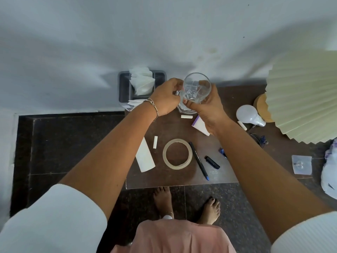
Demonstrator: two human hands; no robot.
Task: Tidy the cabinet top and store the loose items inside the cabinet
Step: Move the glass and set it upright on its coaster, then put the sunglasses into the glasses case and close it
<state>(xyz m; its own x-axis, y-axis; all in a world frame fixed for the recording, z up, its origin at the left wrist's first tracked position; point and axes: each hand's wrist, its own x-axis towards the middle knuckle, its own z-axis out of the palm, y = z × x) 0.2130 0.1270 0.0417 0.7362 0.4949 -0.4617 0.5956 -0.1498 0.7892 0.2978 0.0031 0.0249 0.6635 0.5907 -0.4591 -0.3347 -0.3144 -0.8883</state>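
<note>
My right hand [206, 108] grips a clear drinking glass [197, 86] from its side and holds it tilted above the back of the brown cabinet top [182, 181]. My left hand [165, 100] is curled against the rim of a second clear glass [185, 110], which stands directly under the first. Loose on the top lie a tape ring [177, 153], a black pen [198, 161], a pen cap [212, 162], a white paper roll [145, 156], two short white sticks [155, 142] and a white tube [199, 125]. The cabinet's doors are out of sight.
A grey organiser [123, 88] with tissues stands at the back left. At the right are a light bulb [249, 114], a pleated lampshade [302, 95], a clear adhesive hook [301, 164] and a plastic bag [330, 172]. The white wall is just behind; my bare feet stand on the dark floor below.
</note>
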